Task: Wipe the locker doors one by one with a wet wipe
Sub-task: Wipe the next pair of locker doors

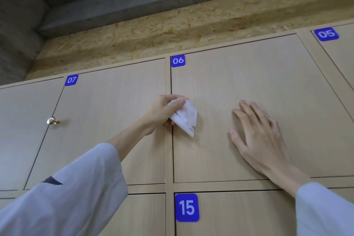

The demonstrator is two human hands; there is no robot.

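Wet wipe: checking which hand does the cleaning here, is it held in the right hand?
No, the left hand grips the wet wipe at door 06, while the right hand presses flat.

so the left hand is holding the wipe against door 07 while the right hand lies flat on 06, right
Not quite: in the head view the left hand holds the wipe against door 06, at its left edge, not on 07. The right hand does lie flat on 06.

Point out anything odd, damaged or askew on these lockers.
Nothing stands out. The doors sit flush, number labels 05, 06, 07 and 15 intact. The left hand grips the wet wipe; the right hand presses door 06.
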